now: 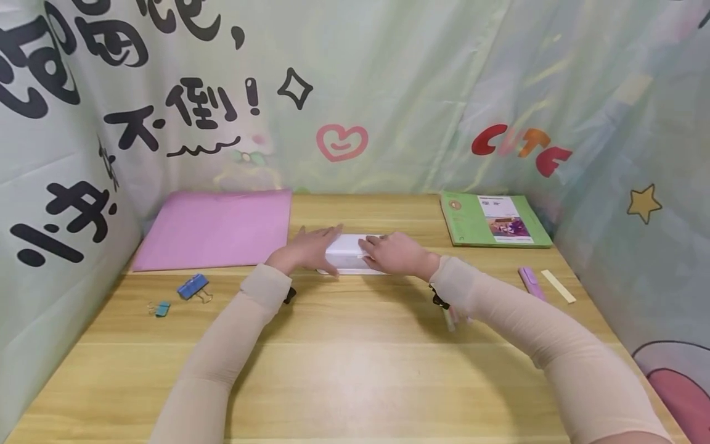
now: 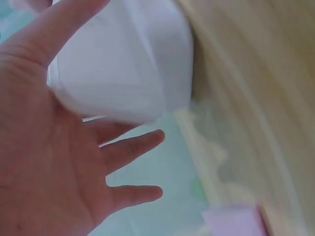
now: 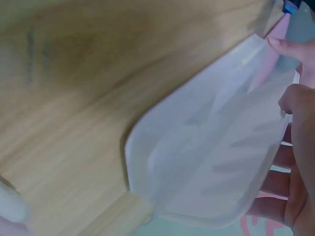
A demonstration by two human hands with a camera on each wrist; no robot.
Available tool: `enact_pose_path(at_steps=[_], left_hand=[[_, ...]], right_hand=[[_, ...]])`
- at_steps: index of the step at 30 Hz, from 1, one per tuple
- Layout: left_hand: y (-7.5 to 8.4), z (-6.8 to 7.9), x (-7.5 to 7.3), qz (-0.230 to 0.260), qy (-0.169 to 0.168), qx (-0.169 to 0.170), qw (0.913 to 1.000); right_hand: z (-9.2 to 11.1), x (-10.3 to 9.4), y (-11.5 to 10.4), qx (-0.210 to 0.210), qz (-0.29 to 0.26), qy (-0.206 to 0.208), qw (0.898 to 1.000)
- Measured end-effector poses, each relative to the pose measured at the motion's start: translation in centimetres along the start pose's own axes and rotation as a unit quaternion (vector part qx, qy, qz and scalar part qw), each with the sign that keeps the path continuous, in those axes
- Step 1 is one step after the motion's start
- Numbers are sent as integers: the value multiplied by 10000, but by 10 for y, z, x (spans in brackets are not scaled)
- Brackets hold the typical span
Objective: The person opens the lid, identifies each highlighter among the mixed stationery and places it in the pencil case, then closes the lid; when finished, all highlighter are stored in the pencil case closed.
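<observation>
A white plastic box [image 1: 350, 245] with rounded corners lies in the middle of the table. The left hand [image 1: 308, 249] rests at its left end, thumb along the front and fingers at the back. In the left wrist view, the fingers of that hand [image 2: 59, 152] are straight and spread, several of them reaching past the box [image 2: 118, 64]. From the right, the right hand [image 1: 400, 254] holds the box, fingers laid over the top. The right wrist view shows its bent thumb [image 3: 290, 101] at the edge of the box [image 3: 206, 152], with the other fingers partly hidden behind.
A pink sheet or folder [image 1: 216, 228] lies at the back left, a green book [image 1: 468, 222] at the back right. Blue [image 1: 191, 287] and teal [image 1: 163, 309] binder clips lie left. A purple item [image 1: 530, 282] and cream strip [image 1: 558, 287] lie right; slim sticks [image 1: 448, 319] lie under the right forearm.
</observation>
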State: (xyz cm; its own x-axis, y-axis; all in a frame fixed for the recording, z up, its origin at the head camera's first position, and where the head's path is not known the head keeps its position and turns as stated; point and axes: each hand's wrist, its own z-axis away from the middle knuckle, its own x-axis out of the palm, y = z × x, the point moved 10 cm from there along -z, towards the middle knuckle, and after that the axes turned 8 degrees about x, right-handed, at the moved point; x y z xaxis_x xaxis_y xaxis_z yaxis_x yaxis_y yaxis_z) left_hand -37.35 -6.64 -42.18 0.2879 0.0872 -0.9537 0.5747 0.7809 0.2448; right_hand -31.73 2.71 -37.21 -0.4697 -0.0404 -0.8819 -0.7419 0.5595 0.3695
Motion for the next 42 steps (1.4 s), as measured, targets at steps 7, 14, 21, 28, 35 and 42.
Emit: enact_pose_path(at_steps=[7,14,21,28,35,42], left_hand=[[-23,25,-3,572,-21,-695,9959],[-21,28,6,793,-122,-525,9954],[-20,18,7,720,148,-480,9961],[-17,14,6,992,278,-283,9943],[-24,13,8,1163,430,-280,9919],[-24,15,9,1251,333,-265,9912]], right_hand=[[-5,-12,15,252,-541,217,9980],[-10,-11,26,511,-938,80,9942],[-15,-1,41,1085,-1466,-424,9823],[-21,12,57,1605,-1931,-852,9642],[-20,22,88,2656,-2544,-692,9273],[-9,10,112,2926,-2072,279,9331]])
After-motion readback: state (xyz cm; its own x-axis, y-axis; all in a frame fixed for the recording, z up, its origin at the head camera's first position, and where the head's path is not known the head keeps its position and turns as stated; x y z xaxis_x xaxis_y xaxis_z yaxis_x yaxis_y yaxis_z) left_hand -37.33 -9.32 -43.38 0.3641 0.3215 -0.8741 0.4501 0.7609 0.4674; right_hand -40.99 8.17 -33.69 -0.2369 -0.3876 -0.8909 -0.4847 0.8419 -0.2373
